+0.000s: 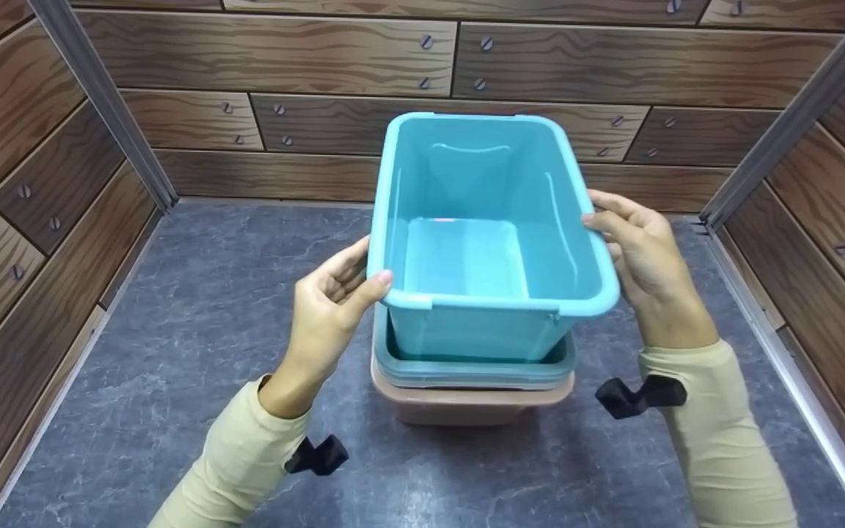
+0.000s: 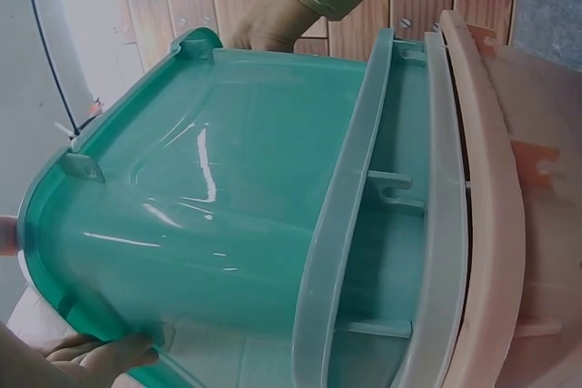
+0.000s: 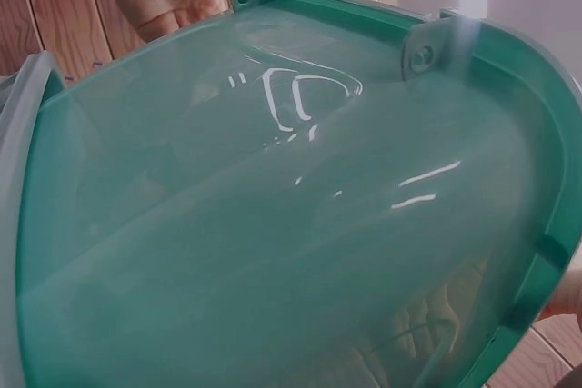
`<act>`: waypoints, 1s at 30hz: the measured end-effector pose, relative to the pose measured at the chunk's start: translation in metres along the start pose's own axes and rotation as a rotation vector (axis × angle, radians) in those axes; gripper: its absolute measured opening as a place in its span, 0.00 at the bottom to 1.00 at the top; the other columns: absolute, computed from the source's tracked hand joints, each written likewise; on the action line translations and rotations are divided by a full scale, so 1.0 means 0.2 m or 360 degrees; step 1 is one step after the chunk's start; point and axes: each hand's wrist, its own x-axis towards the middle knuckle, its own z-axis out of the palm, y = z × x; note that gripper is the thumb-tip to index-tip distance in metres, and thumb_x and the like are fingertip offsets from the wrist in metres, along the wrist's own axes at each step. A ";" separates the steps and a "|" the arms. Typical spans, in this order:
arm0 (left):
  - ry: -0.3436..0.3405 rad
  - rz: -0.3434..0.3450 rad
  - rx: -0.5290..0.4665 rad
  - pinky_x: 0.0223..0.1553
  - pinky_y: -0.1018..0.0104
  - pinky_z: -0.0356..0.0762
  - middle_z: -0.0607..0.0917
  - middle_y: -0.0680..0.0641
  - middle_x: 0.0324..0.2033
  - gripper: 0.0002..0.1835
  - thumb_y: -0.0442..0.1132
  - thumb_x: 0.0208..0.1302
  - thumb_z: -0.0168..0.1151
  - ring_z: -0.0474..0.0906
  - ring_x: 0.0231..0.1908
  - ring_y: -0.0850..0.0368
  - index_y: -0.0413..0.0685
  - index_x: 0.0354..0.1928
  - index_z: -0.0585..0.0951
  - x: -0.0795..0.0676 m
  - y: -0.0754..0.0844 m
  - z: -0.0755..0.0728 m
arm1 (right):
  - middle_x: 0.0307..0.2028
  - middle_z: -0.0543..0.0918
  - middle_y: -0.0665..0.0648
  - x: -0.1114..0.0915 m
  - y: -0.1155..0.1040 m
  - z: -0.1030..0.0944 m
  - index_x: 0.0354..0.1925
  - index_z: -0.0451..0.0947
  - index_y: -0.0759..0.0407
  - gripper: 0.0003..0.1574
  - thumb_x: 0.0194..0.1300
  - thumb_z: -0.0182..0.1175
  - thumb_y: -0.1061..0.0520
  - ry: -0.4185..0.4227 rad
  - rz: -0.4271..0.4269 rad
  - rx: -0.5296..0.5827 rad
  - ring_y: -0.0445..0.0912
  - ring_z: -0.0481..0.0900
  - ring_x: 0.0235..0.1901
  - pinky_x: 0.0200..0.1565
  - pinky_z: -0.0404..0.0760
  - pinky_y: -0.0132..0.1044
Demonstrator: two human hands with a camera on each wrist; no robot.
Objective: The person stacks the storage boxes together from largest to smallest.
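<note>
A turquoise plastic storage bin [image 1: 481, 334] is held up by both hands, its open top facing the head camera. Thumb over the rim and fingers beneath, the left hand [image 1: 331, 304] grips the near left corner. On the right long side, the right hand [image 1: 639, 253] pinches the rim the same way. The bin's lower part sits inside the rim of a second blue bin [image 1: 466, 372]. Under that come a pale rim and a pink bin [image 1: 459, 412], nested as a stack. Seen from the side in the left wrist view, the pink bin [image 2: 555, 224] is lowermost.
The stack stands on a dark grey marbled floor [image 1: 232, 293]. Wood-patterned panels [image 1: 305, 59] form walls at the back, left and right, with grey metal posts [image 1: 111, 103] at the corners. A black mount [image 1: 642, 396] is strapped to each sleeve.
</note>
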 end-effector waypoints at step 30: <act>0.0022 -0.0154 -0.0022 0.61 0.66 0.77 0.73 0.28 0.62 0.31 0.30 0.58 0.59 0.71 0.65 0.39 0.25 0.63 0.67 -0.01 -0.05 0.00 | 0.38 0.85 0.47 0.01 0.08 -0.02 0.57 0.67 0.65 0.21 0.65 0.52 0.68 -0.0002 0.0058 -0.0131 0.39 0.86 0.37 0.43 0.86 0.29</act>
